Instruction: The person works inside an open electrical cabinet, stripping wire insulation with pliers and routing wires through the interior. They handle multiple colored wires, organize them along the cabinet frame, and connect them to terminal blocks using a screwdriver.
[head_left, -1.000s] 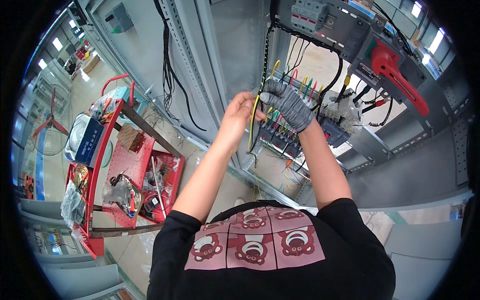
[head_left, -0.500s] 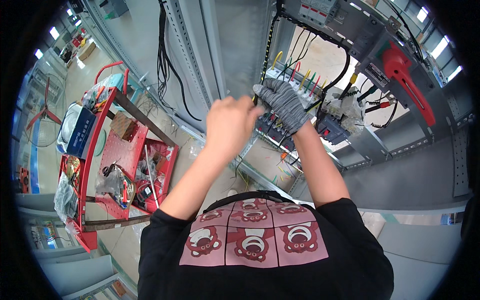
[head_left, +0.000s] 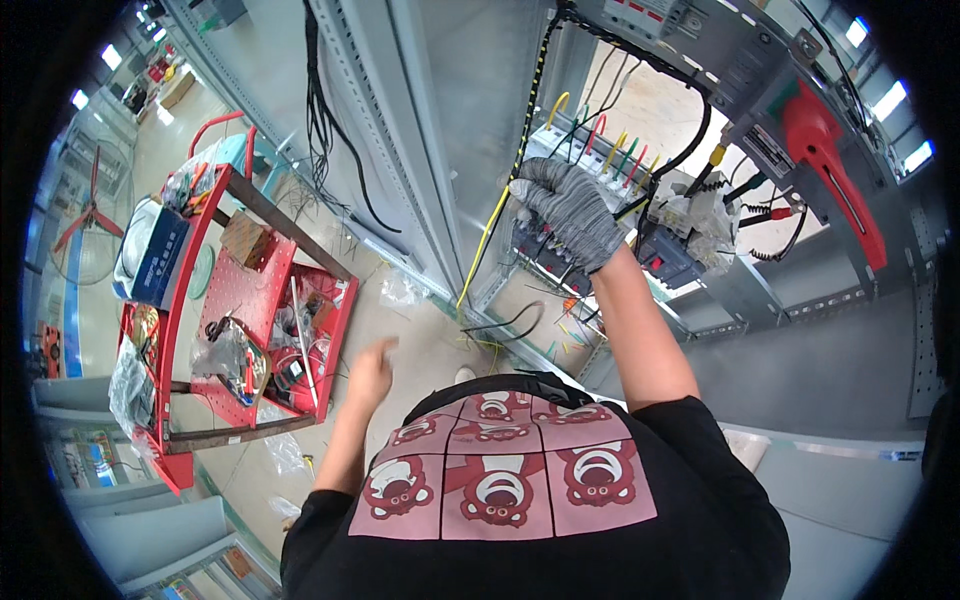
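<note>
My right hand (head_left: 572, 212), in a grey knitted glove, is closed at the cabinet's inner corner. Its thumb and fingertips pinch a wire bundle (head_left: 497, 212) of black and yellow strands that runs down the upright and hangs below the hand. Low and left of it, apart from everything, is my bare left hand (head_left: 372, 372); motion blurs its fingers. Just beyond the glove stands a row of terminals with yellow, green and red wires (head_left: 625, 165). Dark breakers (head_left: 668, 258) sit right of the glove, partly behind the wrist.
A red tool trolley (head_left: 240, 345) with boxes, bags and tools stands to the left. Black wires (head_left: 322, 120) hang along the grey cabinet frame. At the right a large red lever handle (head_left: 835, 170) juts out. Plastic film (head_left: 402, 290) and wire scraps lie on the floor.
My left hand has left the bundle beside the glove and swung down and left. The yellow strand's lower length now shows, hanging free. My right hand stays at the bundle.
</note>
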